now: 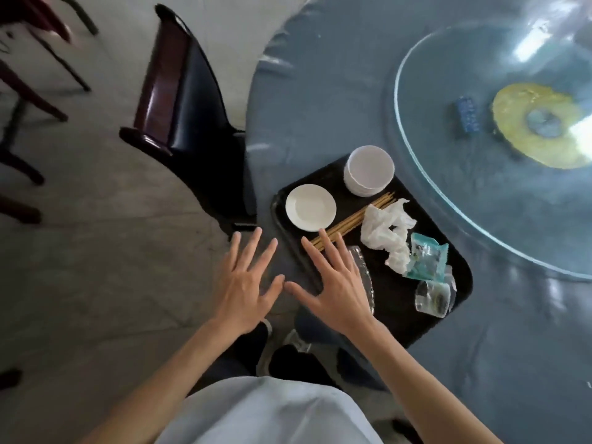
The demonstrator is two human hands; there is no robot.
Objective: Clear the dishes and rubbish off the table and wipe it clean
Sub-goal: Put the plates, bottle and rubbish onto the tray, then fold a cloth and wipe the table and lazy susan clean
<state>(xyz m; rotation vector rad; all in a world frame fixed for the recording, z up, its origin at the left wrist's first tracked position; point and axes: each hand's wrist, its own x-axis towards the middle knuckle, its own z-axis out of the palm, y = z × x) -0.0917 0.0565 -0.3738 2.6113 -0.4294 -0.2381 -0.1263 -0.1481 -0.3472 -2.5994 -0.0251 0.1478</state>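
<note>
Plastic-covered blue table (320, 100) bears black tray (400, 322); dark chair (192, 123) beside.

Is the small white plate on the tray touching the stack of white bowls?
Apart. The head view shows a strip of bare black tray between the small white plate and the stack of white bowls.
</note>
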